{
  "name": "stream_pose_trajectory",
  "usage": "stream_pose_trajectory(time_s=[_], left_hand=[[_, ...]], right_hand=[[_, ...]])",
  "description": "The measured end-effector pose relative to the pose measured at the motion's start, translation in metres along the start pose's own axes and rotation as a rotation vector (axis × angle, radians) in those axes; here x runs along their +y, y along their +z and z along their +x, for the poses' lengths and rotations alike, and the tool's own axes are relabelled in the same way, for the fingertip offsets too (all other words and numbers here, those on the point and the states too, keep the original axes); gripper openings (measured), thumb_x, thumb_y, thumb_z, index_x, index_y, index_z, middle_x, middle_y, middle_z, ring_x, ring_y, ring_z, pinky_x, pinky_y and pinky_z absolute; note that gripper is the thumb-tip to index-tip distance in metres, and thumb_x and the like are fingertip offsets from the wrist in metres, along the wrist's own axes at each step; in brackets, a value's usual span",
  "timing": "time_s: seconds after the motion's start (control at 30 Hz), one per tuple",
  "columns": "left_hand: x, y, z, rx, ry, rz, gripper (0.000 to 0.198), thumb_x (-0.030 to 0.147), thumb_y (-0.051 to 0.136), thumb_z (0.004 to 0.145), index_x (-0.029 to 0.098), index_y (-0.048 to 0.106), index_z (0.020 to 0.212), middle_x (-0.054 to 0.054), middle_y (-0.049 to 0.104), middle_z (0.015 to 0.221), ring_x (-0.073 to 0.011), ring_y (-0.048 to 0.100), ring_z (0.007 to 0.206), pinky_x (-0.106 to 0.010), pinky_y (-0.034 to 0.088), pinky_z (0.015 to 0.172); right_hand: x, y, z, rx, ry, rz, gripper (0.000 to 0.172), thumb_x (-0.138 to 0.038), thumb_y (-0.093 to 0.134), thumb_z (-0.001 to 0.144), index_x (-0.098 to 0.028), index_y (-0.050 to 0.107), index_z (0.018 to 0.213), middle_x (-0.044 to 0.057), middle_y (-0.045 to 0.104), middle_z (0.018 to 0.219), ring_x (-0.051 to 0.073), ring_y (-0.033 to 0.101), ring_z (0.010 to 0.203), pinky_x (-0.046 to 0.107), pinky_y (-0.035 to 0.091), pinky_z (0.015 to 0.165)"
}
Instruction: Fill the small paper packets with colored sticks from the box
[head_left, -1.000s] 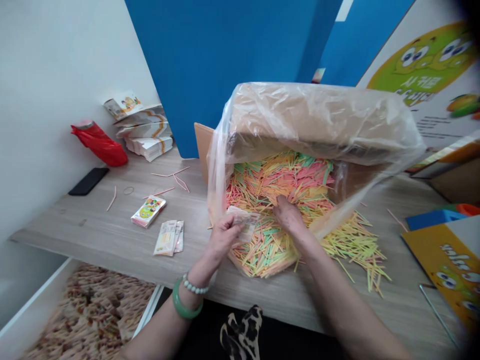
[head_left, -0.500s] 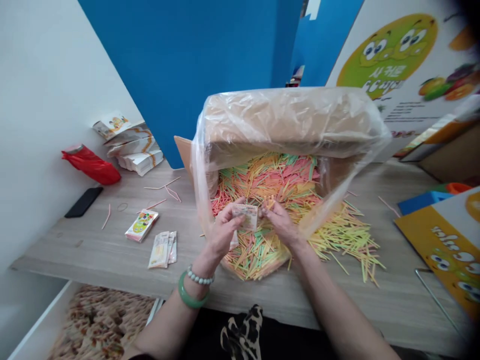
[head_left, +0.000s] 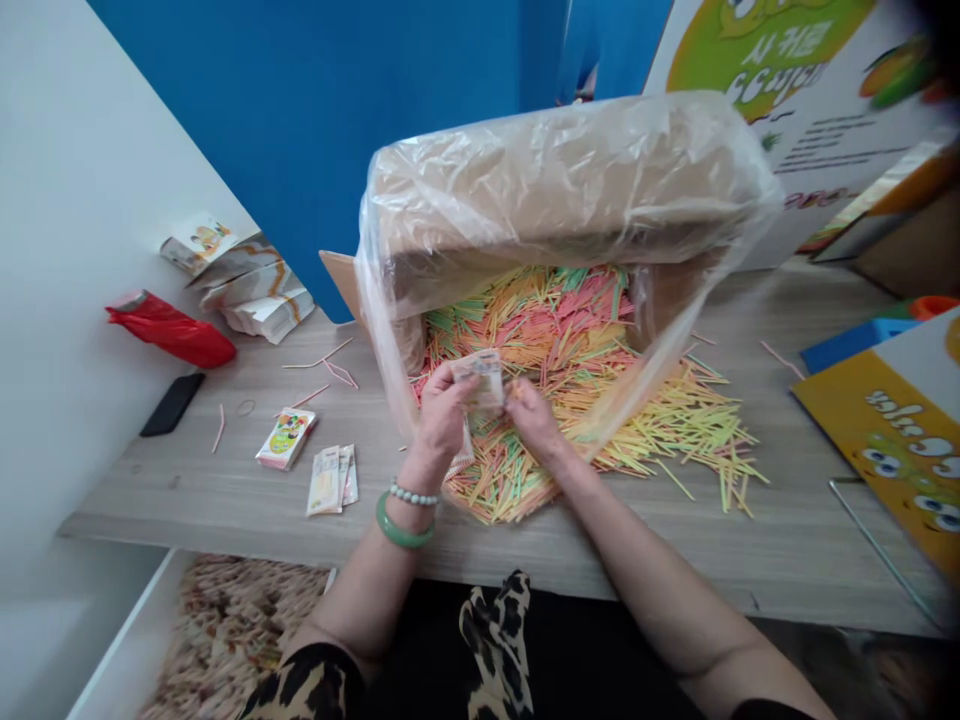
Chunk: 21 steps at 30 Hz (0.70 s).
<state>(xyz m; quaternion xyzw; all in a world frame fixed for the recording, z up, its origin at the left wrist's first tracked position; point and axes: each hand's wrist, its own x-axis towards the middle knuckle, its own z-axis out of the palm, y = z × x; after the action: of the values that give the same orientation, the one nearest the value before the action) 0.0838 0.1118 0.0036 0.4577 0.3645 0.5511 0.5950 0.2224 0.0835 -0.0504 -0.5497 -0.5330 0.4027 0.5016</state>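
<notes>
My left hand (head_left: 442, 410) and my right hand (head_left: 531, 415) meet over a heap of coloured sticks (head_left: 555, 340). Both pinch a small printed paper packet (head_left: 484, 378) between their fingertips. The sticks are pink, green, yellow and orange. They fill a cardboard box lying on its side, lined with a clear plastic bag (head_left: 555, 180), and spill onto the wooden table (head_left: 225, 500). A green bangle and a bead bracelet circle my left wrist.
Left of the box lie small printed packets (head_left: 285, 438) and flat sachets (head_left: 330, 480), a few loose sticks, a black phone (head_left: 171, 404), a red bag (head_left: 169, 330) and a stack of paper bags (head_left: 240, 280). Printed cartons (head_left: 892, 430) stand at the right.
My right hand left the stick heap and joined my left hand on the packet. Both hands lifted the packet a little. The camera tilted down and shifted.
</notes>
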Motion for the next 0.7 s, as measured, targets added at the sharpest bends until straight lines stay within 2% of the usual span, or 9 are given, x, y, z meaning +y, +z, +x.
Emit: stream_pose_trajectory(time_s=[0.07, 0.17, 0.27, 0.37, 0.47, 0.6, 0.7], left_hand=[[0.007, -0.010, 0.003, 0.075, -0.002, -0.010, 0.025, 0.024, 0.078, 0.064, 0.019, 0.060, 0.080, 0.002, 0.069, 0.079, -0.0132, 0.063, 0.072, -0.029, 0.053, 0.073], [0.008, -0.020, -0.004, 0.056, -0.113, -0.008, 0.031, 0.022, 0.081, 0.059, 0.019, 0.057, 0.079, 0.003, 0.067, 0.075, -0.0118, 0.061, 0.064, -0.027, 0.051, 0.064], [0.001, -0.022, -0.017, -0.014, -0.248, -0.025, 0.037, 0.024, 0.081, 0.059, 0.020, 0.060, 0.089, 0.002, 0.068, 0.076, -0.0139, 0.062, 0.062, -0.028, 0.052, 0.060], [-0.007, -0.022, -0.027, -0.035, -0.311, -0.032, 0.033, 0.028, 0.082, 0.062, 0.018, 0.063, 0.087, 0.000, 0.067, 0.075, -0.0132, 0.061, 0.062, -0.028, 0.052, 0.061], [-0.012, -0.020, -0.030, -0.036, -0.289, -0.032, 0.030, 0.038, 0.080, 0.069, 0.016, 0.067, 0.084, -0.001, 0.066, 0.075, -0.0117, 0.059, 0.064, -0.026, 0.050, 0.063], [-0.014, -0.019, -0.031, -0.075, -0.244, -0.025, 0.039, 0.050, 0.078, 0.071, 0.016, 0.068, 0.088, 0.000, 0.065, 0.076, -0.0115, 0.056, 0.065, -0.025, 0.047, 0.062], [-0.013, -0.021, -0.033, -0.075, -0.216, 0.004, 0.036, 0.050, 0.078, 0.072, 0.016, 0.066, 0.078, 0.002, 0.061, 0.070, -0.0101, 0.051, 0.061, -0.024, 0.043, 0.060]], right_hand=[[-0.003, -0.005, 0.002, -0.012, -0.005, 0.129, 0.017, -0.039, 0.050, 0.083, -0.023, 0.055, 0.083, 0.001, 0.066, 0.077, 0.018, 0.062, 0.076, 0.034, 0.051, 0.080], [0.002, -0.010, 0.006, -0.024, -0.004, 0.069, 0.016, -0.037, 0.058, 0.074, -0.023, 0.052, 0.072, -0.002, 0.059, 0.071, 0.017, 0.054, 0.072, 0.030, 0.046, 0.074], [0.009, -0.012, 0.007, 0.026, 0.003, 0.012, 0.016, -0.036, 0.058, 0.071, -0.022, 0.056, 0.080, -0.003, 0.058, 0.076, 0.017, 0.053, 0.076, 0.029, 0.044, 0.073], [0.010, -0.013, 0.006, 0.044, -0.037, -0.036, 0.019, -0.036, 0.058, 0.071, -0.021, 0.059, 0.084, -0.002, 0.058, 0.079, 0.017, 0.053, 0.077, 0.029, 0.043, 0.074], [0.007, -0.011, 0.001, 0.032, -0.079, -0.120, 0.015, -0.035, 0.054, 0.075, -0.021, 0.058, 0.081, -0.001, 0.058, 0.077, 0.017, 0.053, 0.075, 0.030, 0.042, 0.073], [0.006, -0.011, -0.007, -0.048, -0.115, -0.281, 0.017, -0.033, 0.045, 0.084, -0.023, 0.055, 0.075, 0.000, 0.058, 0.075, 0.019, 0.055, 0.075, 0.032, 0.042, 0.074], [0.007, -0.014, -0.008, -0.057, -0.111, -0.313, 0.019, -0.033, 0.043, 0.088, -0.023, 0.056, 0.078, 0.002, 0.063, 0.077, 0.020, 0.058, 0.076, 0.033, 0.044, 0.076]])
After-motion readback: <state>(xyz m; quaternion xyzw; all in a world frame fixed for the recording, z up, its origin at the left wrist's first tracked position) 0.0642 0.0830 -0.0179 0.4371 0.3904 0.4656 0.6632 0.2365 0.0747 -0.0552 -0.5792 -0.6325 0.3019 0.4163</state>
